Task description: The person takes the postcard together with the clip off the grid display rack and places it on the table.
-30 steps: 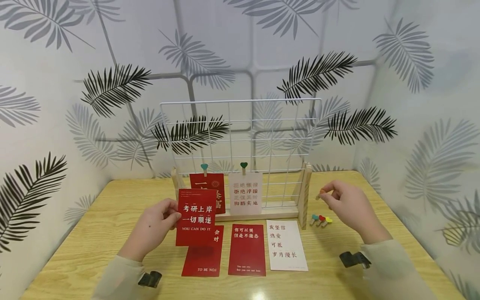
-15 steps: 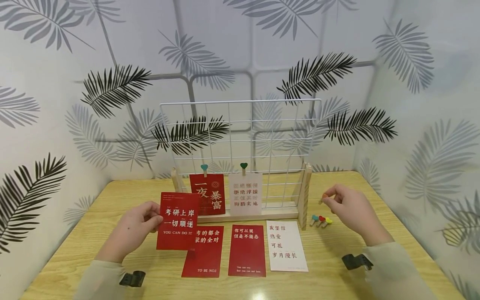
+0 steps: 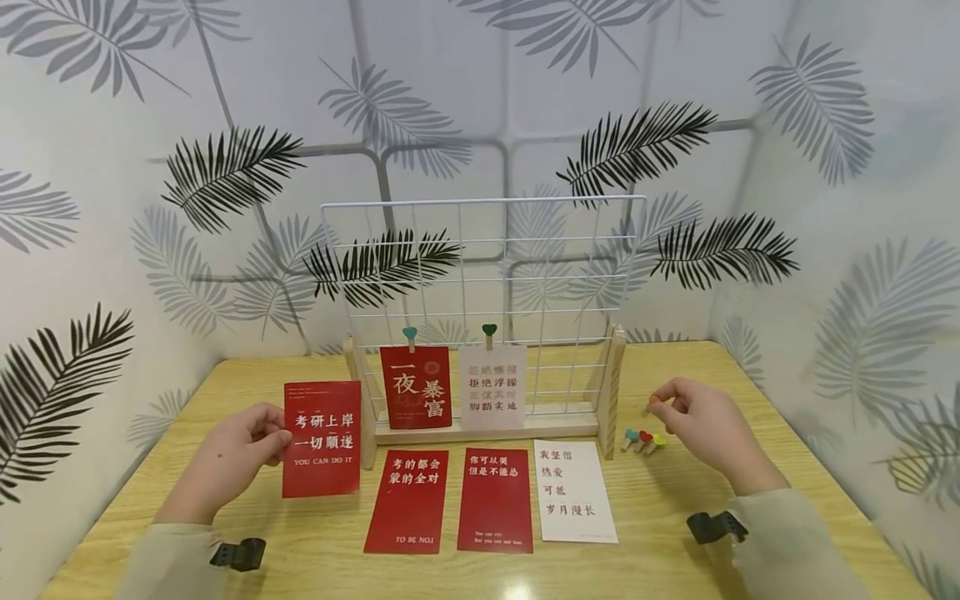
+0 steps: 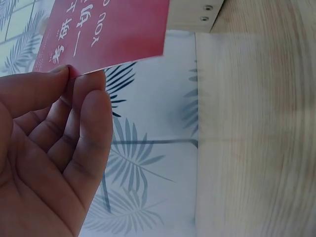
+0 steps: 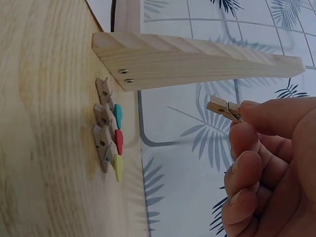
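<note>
My left hand (image 3: 242, 457) pinches a red card (image 3: 322, 438) with white lettering by its left edge, upright above the table. The left wrist view has the same card (image 4: 106, 34) between thumb and forefinger. Off to the right, my right hand (image 3: 712, 429) pinches a small wooden clothespin (image 5: 224, 108), jaw end outward. Three clothespins with teal, red and yellow hearts (image 5: 118, 141) lie on the table below that hand. Between the hands stands a white wire grid rack (image 3: 482, 200). A red card (image 3: 405, 412) and a pale card (image 3: 492, 417) hang on it from heart clothespins.
In front of the rack lie two red cards, a left one (image 3: 407, 512) and a middle one (image 3: 495, 508), and a white card (image 3: 576, 500). The rack's wooden foot (image 5: 187, 61) rises beside the loose clothespins. Leaf-patterned walls close in the wooden table (image 3: 247, 383).
My left hand has moved left with the red card, away from the rack, uncovering the hanging card and the one lying below. The right hand with the clothespin has shifted slightly right and down.
</note>
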`<state>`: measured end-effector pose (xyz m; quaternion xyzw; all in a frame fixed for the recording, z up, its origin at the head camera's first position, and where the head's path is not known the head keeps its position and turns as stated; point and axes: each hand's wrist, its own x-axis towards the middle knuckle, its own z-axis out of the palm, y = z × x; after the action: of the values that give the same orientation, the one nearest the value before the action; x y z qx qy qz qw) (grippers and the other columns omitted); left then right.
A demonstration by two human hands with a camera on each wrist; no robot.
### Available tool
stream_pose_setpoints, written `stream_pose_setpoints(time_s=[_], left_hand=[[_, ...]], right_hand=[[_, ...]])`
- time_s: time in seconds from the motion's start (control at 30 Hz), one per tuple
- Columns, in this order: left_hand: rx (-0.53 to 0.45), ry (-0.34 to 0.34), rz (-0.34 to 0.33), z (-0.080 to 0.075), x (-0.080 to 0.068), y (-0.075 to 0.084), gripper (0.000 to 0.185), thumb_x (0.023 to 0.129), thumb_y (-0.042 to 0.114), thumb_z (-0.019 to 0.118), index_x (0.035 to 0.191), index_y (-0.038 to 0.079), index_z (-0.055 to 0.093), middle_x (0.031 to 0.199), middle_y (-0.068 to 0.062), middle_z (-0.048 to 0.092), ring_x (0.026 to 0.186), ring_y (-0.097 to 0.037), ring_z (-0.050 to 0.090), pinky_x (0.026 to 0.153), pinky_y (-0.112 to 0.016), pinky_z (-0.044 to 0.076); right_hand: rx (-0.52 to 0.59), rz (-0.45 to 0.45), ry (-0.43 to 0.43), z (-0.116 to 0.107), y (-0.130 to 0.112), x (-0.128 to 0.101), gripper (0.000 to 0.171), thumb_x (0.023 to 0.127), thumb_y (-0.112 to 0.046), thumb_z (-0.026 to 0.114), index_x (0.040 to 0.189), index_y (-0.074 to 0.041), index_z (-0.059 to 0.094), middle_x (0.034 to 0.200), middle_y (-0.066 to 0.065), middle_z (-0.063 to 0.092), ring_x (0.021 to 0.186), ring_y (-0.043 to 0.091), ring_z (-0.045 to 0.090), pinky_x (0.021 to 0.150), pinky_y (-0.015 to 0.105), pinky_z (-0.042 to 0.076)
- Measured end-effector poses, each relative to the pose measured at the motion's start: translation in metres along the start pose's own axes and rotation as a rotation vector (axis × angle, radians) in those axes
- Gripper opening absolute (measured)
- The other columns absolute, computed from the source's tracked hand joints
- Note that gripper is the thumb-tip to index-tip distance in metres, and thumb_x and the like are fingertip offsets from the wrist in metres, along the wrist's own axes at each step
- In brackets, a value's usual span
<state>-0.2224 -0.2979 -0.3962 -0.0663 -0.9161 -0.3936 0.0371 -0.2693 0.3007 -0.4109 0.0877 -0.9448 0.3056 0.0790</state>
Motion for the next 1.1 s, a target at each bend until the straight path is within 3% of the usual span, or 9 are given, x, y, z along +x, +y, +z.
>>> stream_pose_setpoints(time_s=[0.43,1.1], left_hand=[[-0.056,-0.048,-0.061,-0.003,0.003,-0.022,0.012,0.101,0.006,0.059,0.109,-0.001,0.060,0.088,-0.009,0.064,0.080,-0.022,0.063,0.069,-0.031,0.057],[-0.099,-0.152,-0.151,0.003,0.009,-0.042,0.011,0.100,0.003,0.056,0.108,-0.005,0.059,0.086,-0.009,0.063,0.080,-0.024,0.062,0.069,-0.036,0.057]], right_hand=[[0.035,0.039,-0.059,0.005,0.018,-0.001,0.028,0.102,-0.035,0.061,0.111,-0.009,0.065,0.079,0.007,0.064,0.063,0.020,0.052,0.052,0.035,0.041],[0.075,0.103,-0.181,0.008,0.039,-0.002,0.021,0.102,-0.024,0.061,0.109,-0.005,0.066,0.075,0.006,0.061,0.060,0.020,0.052,0.052,0.033,0.042]])
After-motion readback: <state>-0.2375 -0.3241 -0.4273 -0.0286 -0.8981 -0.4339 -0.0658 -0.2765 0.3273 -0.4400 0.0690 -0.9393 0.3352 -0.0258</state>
